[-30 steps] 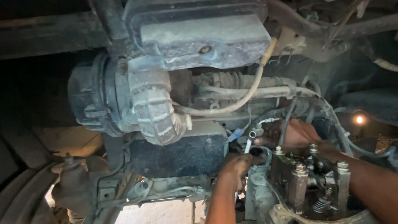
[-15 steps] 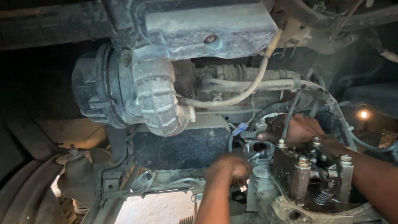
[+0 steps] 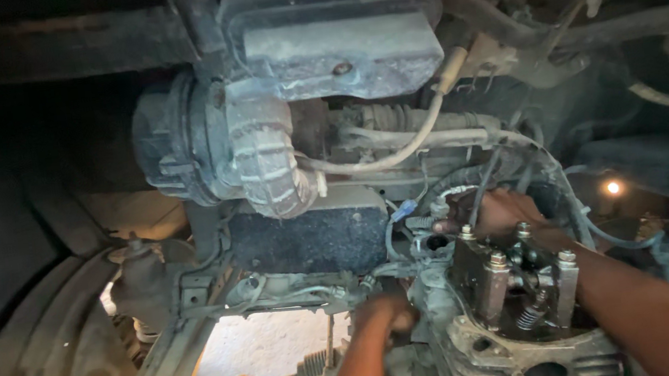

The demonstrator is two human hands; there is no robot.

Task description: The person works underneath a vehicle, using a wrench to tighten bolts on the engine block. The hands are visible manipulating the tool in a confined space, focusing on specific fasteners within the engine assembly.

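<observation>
Down in the head view, my left hand (image 3: 384,314) has its grip closed low against the near left side of the exposed engine head (image 3: 528,309); my right hand (image 3: 495,212) rests at its far edge, grip unclear. I'd brace left, work slowly.

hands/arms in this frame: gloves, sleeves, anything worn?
Both hands are bare: no gloves on the left hand or the right hand. Both forearms are bare as far as the picture's edge, no sleeve or cuff in view. No watch, ring or band shows. The dim light hides finer details such as grease marks.
</observation>
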